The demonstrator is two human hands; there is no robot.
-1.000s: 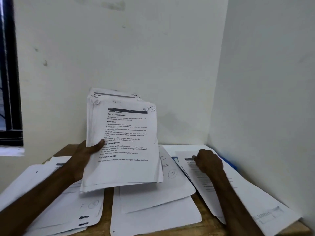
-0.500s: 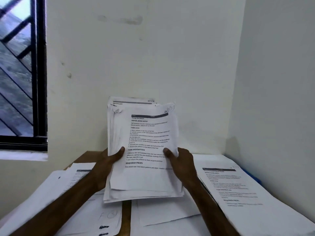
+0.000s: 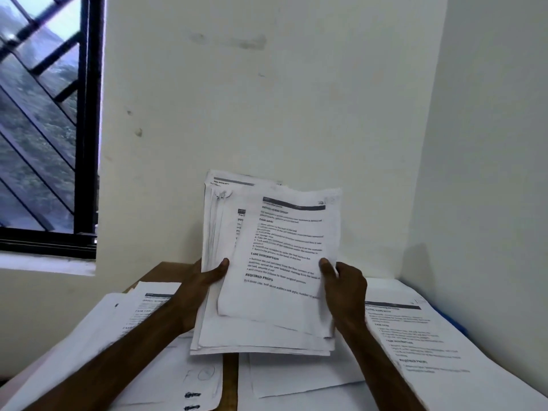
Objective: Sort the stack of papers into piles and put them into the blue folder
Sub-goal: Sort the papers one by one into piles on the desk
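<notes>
You are in the sorting step, mid-draw of one page. Your left hand (image 3: 207,281) grips the stack of papers (image 3: 215,229) upright in front of you, thumb across its face and fingers behind. Your right hand (image 3: 345,287) pinches the right edge of the top sheet (image 3: 284,256), thumb on the print, and the sheet sits skewed toward that hand, baring the heading of the page beneath.

Three piles lie on the table (image 3: 229,378): the left pile (image 3: 142,315) under your left forearm, the middle pile (image 3: 296,378) below the stack between your wrists, and the right pile (image 3: 415,345) outside your right hand. A blue strip past the right pile looks like the blue folder (image 3: 453,321), mostly covered by paper, so none of the filing is done yet.

Next, I judge, you need to free that sheet fully, read its heading, and lay it on the matching pile. Keep the left thumb firm so the page beneath does not follow.

Half a second ago the top sheet lay flush on the stack with both thumbs on it. A second ago your right hand was down on the right pile.
</notes>
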